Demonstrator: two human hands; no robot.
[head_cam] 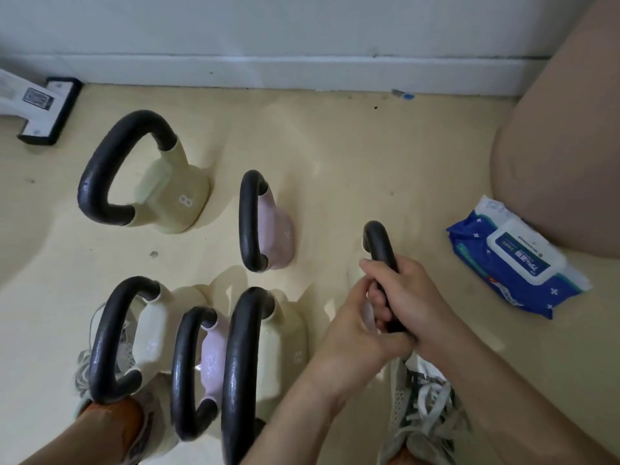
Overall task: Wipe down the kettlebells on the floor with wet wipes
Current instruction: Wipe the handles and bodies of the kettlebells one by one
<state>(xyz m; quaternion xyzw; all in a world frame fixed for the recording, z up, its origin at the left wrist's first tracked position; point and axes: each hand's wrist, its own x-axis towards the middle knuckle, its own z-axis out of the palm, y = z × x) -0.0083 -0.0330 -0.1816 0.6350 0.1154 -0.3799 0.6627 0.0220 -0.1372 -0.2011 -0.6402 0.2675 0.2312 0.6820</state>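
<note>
- The cream kettlebell at the upper left bears a white "8" on its side.
- The blue wet wipes pack shows "75%" on its lid label, upside down; its other print is too small to read.
- The white device at the far left carries a square code label that cannot be read.

- You have even, fairly bright indoor light; the cream floor looks pale and slightly washed out.
- Soft white streaks on the black handles of the near kettlebells show the light falling from above.
- Shadows are faint and stay close to each base.
- The wide lens bows the skirting board and stretches the bottom edge.
- The print on the wipes pack is smeared, and the whole frame is slightly soft.
</note>
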